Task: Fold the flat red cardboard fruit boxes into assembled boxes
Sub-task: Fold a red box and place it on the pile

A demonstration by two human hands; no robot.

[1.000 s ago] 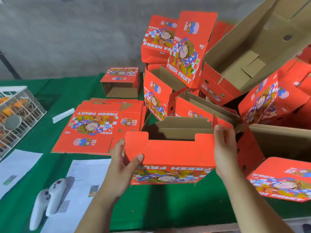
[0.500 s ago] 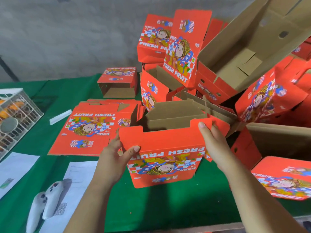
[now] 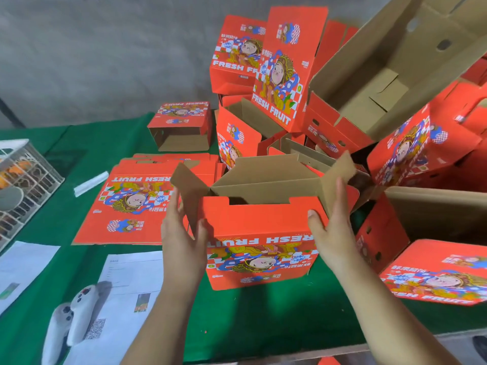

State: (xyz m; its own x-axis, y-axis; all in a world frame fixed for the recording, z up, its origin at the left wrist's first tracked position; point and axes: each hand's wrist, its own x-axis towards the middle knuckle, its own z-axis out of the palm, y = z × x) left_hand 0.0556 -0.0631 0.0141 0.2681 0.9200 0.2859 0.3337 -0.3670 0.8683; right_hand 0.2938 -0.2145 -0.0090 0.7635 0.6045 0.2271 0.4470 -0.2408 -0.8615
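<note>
Far L of left hand: white wire crate w/ orange items inside, on green cloth. Nearer, below-left of left hand: printed sheets, two white controllers lying across them. Just L of and beyond left hand: stack of flat red boxes, print up, "FRESH FRUIT" reading upside down. Small white strip L of the stack.

Left hand: fingers straight, thumb on box front, L end flap pinched btw thumb and fingers.

Btw both hands: half-built red box, upright on cloth, top open, brown inside showing.

Right hand: thumb on front panel, fingers up along R end flap, flap gripped.

Beyond and R of right hand: pile of assembled red boxes, tumbled at angles, some open toward camera.
</note>
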